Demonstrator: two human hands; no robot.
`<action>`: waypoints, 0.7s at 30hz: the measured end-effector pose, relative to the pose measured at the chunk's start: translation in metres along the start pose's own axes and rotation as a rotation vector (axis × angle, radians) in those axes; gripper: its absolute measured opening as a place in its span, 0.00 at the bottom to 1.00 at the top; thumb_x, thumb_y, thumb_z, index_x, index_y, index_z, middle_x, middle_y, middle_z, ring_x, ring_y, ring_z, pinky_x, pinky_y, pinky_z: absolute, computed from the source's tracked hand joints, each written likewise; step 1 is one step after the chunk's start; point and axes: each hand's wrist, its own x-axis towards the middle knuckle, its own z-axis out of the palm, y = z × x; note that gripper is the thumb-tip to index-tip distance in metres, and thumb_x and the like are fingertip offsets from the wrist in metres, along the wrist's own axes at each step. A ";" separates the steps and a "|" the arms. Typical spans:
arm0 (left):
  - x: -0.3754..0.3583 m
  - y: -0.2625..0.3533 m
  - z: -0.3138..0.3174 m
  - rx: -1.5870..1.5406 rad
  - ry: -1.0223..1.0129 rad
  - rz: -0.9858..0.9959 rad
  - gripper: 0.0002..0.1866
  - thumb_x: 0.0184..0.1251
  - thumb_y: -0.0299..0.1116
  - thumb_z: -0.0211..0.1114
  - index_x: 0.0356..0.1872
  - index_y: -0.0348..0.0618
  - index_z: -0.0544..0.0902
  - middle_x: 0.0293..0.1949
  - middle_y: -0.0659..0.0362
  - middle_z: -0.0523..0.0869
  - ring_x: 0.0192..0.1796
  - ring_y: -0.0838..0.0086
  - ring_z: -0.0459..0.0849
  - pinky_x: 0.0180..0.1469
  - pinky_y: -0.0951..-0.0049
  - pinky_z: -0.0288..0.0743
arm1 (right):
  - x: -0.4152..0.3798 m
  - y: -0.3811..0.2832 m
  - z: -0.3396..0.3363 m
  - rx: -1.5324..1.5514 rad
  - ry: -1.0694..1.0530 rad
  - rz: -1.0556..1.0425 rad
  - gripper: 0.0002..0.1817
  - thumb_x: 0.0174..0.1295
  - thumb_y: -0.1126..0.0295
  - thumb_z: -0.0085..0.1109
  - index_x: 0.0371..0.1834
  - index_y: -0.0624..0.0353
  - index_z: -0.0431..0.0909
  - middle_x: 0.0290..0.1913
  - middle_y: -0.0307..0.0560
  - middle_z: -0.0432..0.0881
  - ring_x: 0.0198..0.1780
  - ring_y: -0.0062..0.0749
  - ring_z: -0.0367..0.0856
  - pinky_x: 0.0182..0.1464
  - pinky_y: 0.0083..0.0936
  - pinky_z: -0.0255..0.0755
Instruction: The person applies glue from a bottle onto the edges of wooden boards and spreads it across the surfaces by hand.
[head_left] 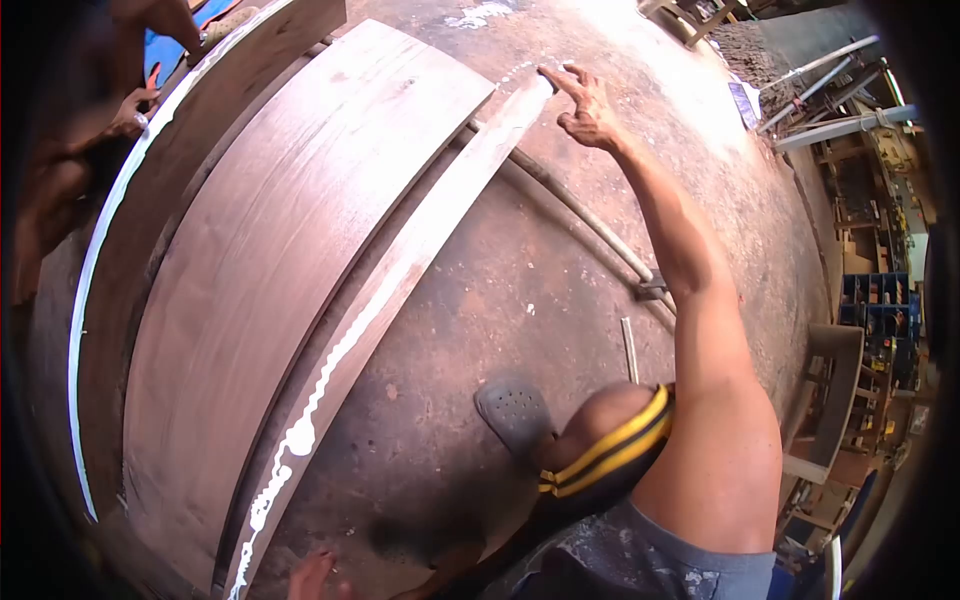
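My right hand (588,108) reaches to the far end of a narrow wooden board (430,225), its fingers apart and fingertips at the board's end. A wavy line of white glue (300,437) runs along the near half of the board, thickest in blobs toward the bottom. Near the bottom edge, my left hand (315,575) is blurred and partly cut off beside the board's near end; its fingers cannot be made out. Beside the narrow board lies a wide wooden panel (300,190).
Another board (130,270) stands at the left, white along its edge; a co-worker's hand (135,112) is beside it. A metal bar (570,200) passes under the boards. A grey clog (512,408) is on the floor. Shelves (880,300) and metal bars (830,85) are at the right.
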 end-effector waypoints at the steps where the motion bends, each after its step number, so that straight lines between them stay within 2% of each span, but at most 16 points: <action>1: -0.002 0.007 -0.001 0.034 0.075 -0.008 0.14 0.75 0.29 0.66 0.56 0.33 0.86 0.55 0.41 0.87 0.58 0.45 0.86 0.61 0.53 0.80 | 0.002 0.004 0.004 -0.009 0.005 -0.027 0.53 0.49 0.75 0.60 0.83 0.22 0.61 0.82 0.60 0.58 0.75 0.67 0.59 0.79 0.59 0.58; 2: -0.006 0.015 -0.004 0.070 0.136 -0.021 0.13 0.75 0.26 0.65 0.55 0.33 0.87 0.54 0.41 0.87 0.56 0.46 0.87 0.60 0.55 0.80 | 0.001 0.007 0.006 0.020 0.001 -0.030 0.52 0.49 0.75 0.60 0.83 0.22 0.62 0.83 0.59 0.55 0.75 0.68 0.59 0.79 0.60 0.59; 6: -0.012 0.023 -0.015 0.202 0.083 -0.033 0.13 0.75 0.26 0.66 0.56 0.31 0.86 0.54 0.41 0.88 0.55 0.49 0.87 0.59 0.57 0.81 | -0.005 0.006 0.006 -0.006 -0.002 -0.037 0.53 0.49 0.74 0.62 0.83 0.19 0.61 0.84 0.58 0.53 0.76 0.70 0.56 0.79 0.60 0.60; 11: -0.023 0.016 -0.017 0.247 0.126 -0.113 0.14 0.75 0.26 0.68 0.56 0.31 0.86 0.53 0.43 0.89 0.56 0.50 0.87 0.60 0.58 0.81 | -0.018 -0.003 0.014 -0.018 0.024 -0.054 0.54 0.48 0.71 0.65 0.83 0.19 0.59 0.85 0.59 0.51 0.77 0.72 0.54 0.79 0.62 0.59; 13: -0.025 0.011 -0.015 0.274 0.075 -0.134 0.14 0.74 0.27 0.68 0.56 0.32 0.86 0.53 0.44 0.89 0.55 0.51 0.88 0.59 0.58 0.81 | -0.021 -0.007 0.013 -0.062 0.042 -0.036 0.54 0.48 0.70 0.65 0.83 0.20 0.59 0.85 0.60 0.51 0.78 0.73 0.53 0.79 0.64 0.58; 15: -0.027 0.017 -0.016 0.273 0.058 -0.128 0.14 0.74 0.27 0.69 0.56 0.32 0.86 0.52 0.45 0.90 0.54 0.51 0.88 0.58 0.58 0.81 | -0.023 -0.015 0.010 -0.054 0.046 -0.064 0.53 0.48 0.69 0.65 0.83 0.22 0.61 0.85 0.61 0.49 0.78 0.74 0.51 0.79 0.65 0.58; 17: -0.029 0.019 -0.019 0.354 0.107 -0.012 0.13 0.74 0.27 0.69 0.55 0.33 0.86 0.52 0.45 0.90 0.53 0.50 0.89 0.57 0.58 0.82 | -0.031 -0.027 0.008 -0.108 0.070 -0.122 0.52 0.48 0.68 0.66 0.82 0.23 0.63 0.85 0.60 0.48 0.79 0.74 0.49 0.79 0.65 0.56; 18: -0.029 0.017 -0.019 0.369 0.109 -0.002 0.13 0.74 0.26 0.69 0.55 0.34 0.87 0.52 0.44 0.90 0.53 0.50 0.89 0.57 0.59 0.82 | -0.034 -0.033 0.009 -0.143 0.023 -0.088 0.51 0.48 0.68 0.66 0.82 0.24 0.64 0.85 0.60 0.48 0.79 0.73 0.49 0.80 0.65 0.55; 21: -0.028 0.010 -0.016 0.360 0.085 0.012 0.13 0.74 0.26 0.68 0.55 0.35 0.87 0.51 0.45 0.90 0.52 0.50 0.89 0.55 0.59 0.82 | -0.048 -0.059 0.009 -0.083 0.060 -0.109 0.51 0.49 0.67 0.67 0.82 0.24 0.64 0.85 0.61 0.48 0.79 0.73 0.48 0.81 0.64 0.53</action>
